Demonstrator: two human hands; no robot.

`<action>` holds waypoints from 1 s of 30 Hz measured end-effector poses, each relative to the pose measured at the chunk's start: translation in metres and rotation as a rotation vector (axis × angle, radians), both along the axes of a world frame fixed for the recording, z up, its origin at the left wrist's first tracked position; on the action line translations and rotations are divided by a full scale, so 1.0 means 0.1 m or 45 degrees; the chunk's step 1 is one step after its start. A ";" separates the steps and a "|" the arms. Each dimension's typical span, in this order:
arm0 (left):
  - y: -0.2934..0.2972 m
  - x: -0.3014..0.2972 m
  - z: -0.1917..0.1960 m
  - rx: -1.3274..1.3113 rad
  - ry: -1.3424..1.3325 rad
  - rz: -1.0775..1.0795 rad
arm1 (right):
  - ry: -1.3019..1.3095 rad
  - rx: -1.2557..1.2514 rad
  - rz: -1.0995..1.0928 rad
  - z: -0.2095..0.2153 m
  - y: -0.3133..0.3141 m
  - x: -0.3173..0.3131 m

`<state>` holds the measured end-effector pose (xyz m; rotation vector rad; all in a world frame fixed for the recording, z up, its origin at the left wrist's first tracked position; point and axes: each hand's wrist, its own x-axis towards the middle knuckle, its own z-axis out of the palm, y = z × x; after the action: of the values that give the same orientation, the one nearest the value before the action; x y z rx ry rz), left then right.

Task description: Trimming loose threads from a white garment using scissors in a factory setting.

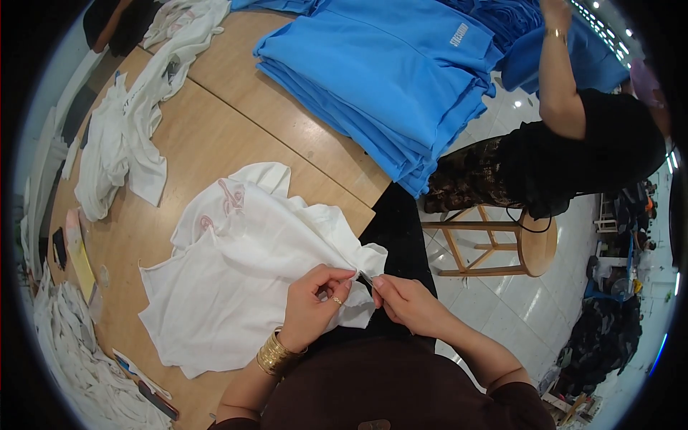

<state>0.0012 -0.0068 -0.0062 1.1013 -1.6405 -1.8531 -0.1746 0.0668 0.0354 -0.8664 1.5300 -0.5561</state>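
A white garment [244, 265] with a pinkish print lies loosely spread across the near part of the table. Its right end is gathered at the table's edge in front of me. My left hand [319, 301], with gold bangles at the wrist, pinches this fabric between thumb and fingers. Close beside it, my right hand [401, 299] is closed around a small dark metal tool [365, 278], apparently thread snips. The tool's tip meets the cloth by my left fingertips. Most of it is hidden in my right hand.
Blue folded garments [380, 72] are stacked on the wooden table [208, 132]. More white garments [122, 143] lie at the far left, and a white heap [79, 351] at the near left. Beyond the right edge, a person in black [573, 150] sits on a wooden stool [537, 247].
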 end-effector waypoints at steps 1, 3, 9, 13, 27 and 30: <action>0.00 0.00 -0.01 -0.002 0.002 0.000 | 0.003 0.004 -0.004 0.00 0.00 0.00; 0.00 0.00 -0.02 -0.015 0.007 -0.003 | 0.018 -0.025 -0.001 -0.05 0.01 0.01; 0.00 0.00 0.03 -0.020 0.023 -0.042 | 0.030 -0.133 -0.133 -0.28 0.01 0.02; 0.01 0.01 0.00 0.057 0.063 0.007 | 0.047 -0.120 -0.424 -0.21 -0.02 -0.02; -0.23 0.18 0.10 -0.260 -0.178 -0.148 | 0.584 -0.530 0.067 -0.21 -0.18 -0.22; -0.23 0.14 0.12 -0.277 -0.219 -0.186 | 0.561 -0.543 0.093 -0.16 -0.19 -0.21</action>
<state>0.0157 -0.0301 0.0063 1.0974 -2.0162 -1.6535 -0.1954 0.0481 0.0192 -1.4399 1.7948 -0.6818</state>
